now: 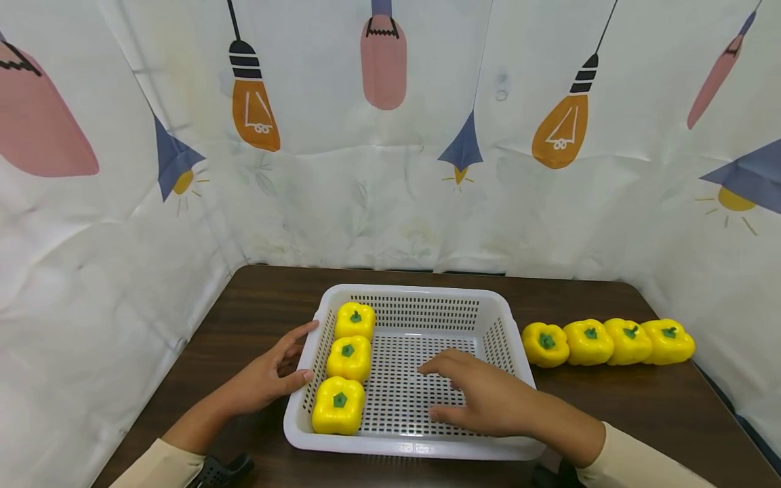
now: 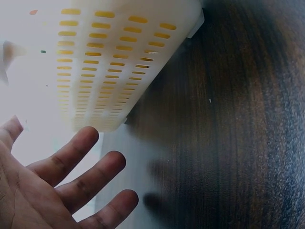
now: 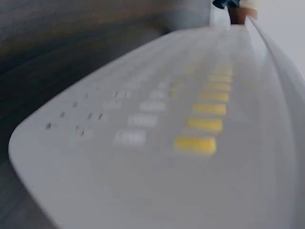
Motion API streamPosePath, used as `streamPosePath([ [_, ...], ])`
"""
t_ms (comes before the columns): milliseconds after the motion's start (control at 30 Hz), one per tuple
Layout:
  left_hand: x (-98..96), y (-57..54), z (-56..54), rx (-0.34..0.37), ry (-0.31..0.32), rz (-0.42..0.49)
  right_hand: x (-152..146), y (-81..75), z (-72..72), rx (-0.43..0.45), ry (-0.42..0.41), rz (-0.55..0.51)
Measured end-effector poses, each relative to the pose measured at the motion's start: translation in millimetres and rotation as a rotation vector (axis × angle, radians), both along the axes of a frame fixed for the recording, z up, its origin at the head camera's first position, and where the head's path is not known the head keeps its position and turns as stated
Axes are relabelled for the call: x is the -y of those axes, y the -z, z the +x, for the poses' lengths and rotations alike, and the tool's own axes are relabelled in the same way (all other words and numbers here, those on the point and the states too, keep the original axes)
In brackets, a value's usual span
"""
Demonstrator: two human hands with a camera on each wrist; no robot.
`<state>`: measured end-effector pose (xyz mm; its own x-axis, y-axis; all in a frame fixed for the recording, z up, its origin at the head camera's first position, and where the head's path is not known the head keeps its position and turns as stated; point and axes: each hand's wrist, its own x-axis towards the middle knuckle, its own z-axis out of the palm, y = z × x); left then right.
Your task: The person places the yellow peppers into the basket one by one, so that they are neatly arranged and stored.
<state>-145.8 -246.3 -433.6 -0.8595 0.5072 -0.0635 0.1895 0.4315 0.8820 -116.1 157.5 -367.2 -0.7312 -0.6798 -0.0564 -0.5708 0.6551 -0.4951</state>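
A white perforated plastic basket (image 1: pixel 421 447) stands on the table. Along its left inner wall lie three yellow bell peppers in a line: a far one (image 1: pixel 354 320), a middle one (image 1: pixel 349 358) and a near one (image 1: pixel 338 405). My left hand (image 1: pixel 268 373) is at the basket's left rim, thumb and forefinger at the edge; in the left wrist view its other fingers (image 2: pixel 90 181) are spread beside the slotted wall. Above the basket's right half hovers my right hand (image 1: pixel 488 393), thumb and fingers apart, holding nothing. The right wrist view shows only the basket's outer wall (image 3: pixel 143 181).
Right of the basket, several more yellow bell peppers (image 1: pixel 589 342) lie in a row on the dark wooden table (image 1: pixel 610 400). A white printed cloth (image 1: pixel 390 203) hangs behind the table and at both sides.
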Motion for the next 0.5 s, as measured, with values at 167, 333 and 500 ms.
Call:
streamPosePath([
  [167, -0.9, -1.2, 0.2, 0.005, -0.005, -0.005, -19.4, -3.6, 0.9, -0.027, 0.034, -0.017],
  [333, -0.8, -0.2, -0.1, 0.006, 0.005, 0.012, -35.0, -4.4, 1.1, -0.030, 0.054, -0.042],
  [500, -1.6, -0.3, 0.1, 0.006, 0.005, 0.015, -47.3, -5.1, 0.9, -0.014, 0.082, -0.055],
])
